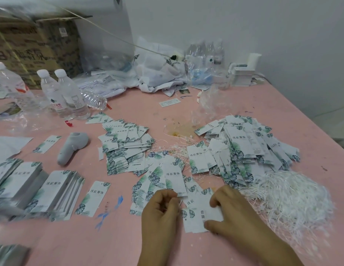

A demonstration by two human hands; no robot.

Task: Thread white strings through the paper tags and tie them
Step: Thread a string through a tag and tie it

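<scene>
Now threading: my right hand (230,214) pinches a paper tag (198,219) near the table's (109,246) front edge, left hand (161,208) fingers curled on a white string (180,202), next poke it through the hole.

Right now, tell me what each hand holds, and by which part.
Right hand pinches a paper tag by its right edge. Left hand is curled at the tag's left end; whether it pinches string cannot be told.

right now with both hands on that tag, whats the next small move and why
Probably feed the string end through the tag's hole. The right hand pinches the tag flat near the table, and the left hand has its fingers curled at the tag's edge, apparently pinching a string. No loop or knot shows on this tag yet.
</scene>
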